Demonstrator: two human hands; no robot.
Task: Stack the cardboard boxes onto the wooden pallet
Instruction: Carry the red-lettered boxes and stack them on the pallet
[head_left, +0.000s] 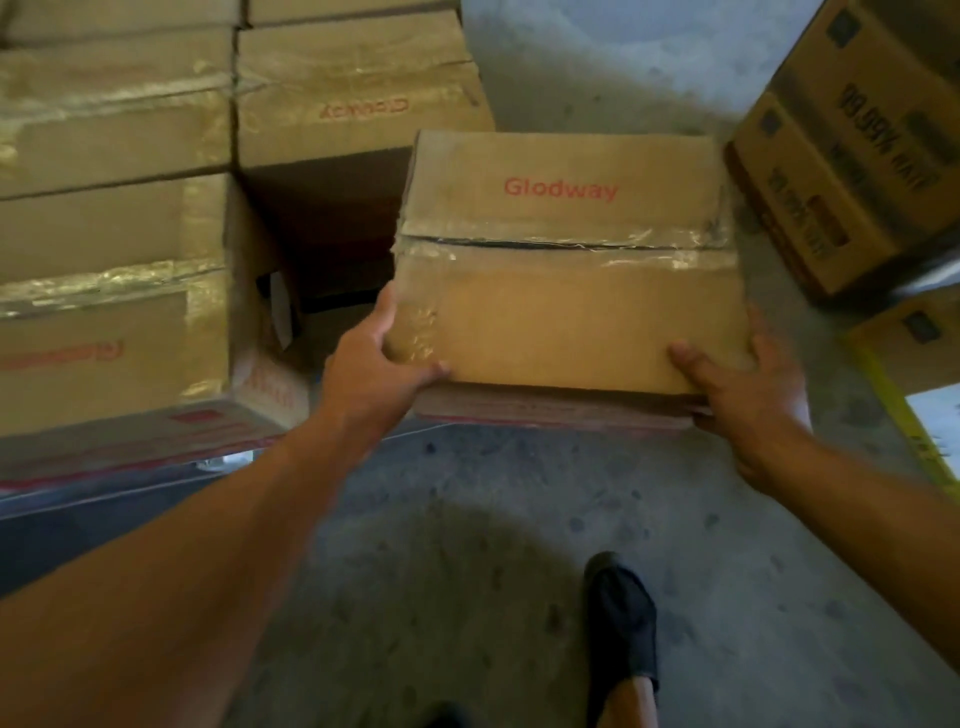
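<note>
Grey, speckled concrete floor (467, 519) spreads beneath you, lit brighter toward the far side. You hold one cardboard box (561, 291) in the air at the middle of the view. Its taped top faces you and the red word "Glodway" sits on the far flap. Your left hand (374, 374) grips its near-left corner, thumb lying on the top and fingers wrapped along the left side. Your right hand (748, 395) grips the near-right corner, thumb on the top and fingers going down the right side, where their ends are hidden.

Left of the held box stand the stacked boxes (104, 234), taped and of the same brown card, running from near to far. A dark gap (322, 223) opens in that stack just beside the held box's left edge. What the stack stands on is too dim to tell.

On the far right sit printed cartons (852, 156) with dark lettering, and a yellow strip (904, 431) lies below them. Your black shoe (621, 618) is planted on the floor near you.
</note>
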